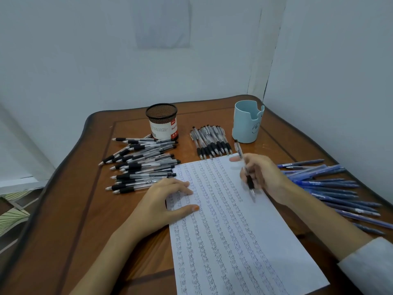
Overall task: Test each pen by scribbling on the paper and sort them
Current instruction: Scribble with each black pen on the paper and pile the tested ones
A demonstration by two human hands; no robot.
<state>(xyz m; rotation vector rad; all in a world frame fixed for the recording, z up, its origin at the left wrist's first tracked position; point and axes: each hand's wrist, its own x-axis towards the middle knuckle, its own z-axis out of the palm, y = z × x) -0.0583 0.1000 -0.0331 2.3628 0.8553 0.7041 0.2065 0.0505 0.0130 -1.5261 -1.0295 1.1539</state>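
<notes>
Wooden table (70, 220) is carrying the paper (229, 231); left hand (163, 201) is pressing it flat, fingers straight, right hand (261, 173) gripping a pen (244, 167).

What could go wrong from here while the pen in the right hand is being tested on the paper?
1. The paper is already dense with scribbles, so a faint mark from the black-grip pen in the right hand might be misread.
2. The right forearm lies beside the loose blue pens near the table edge and could sweep some off.
</notes>
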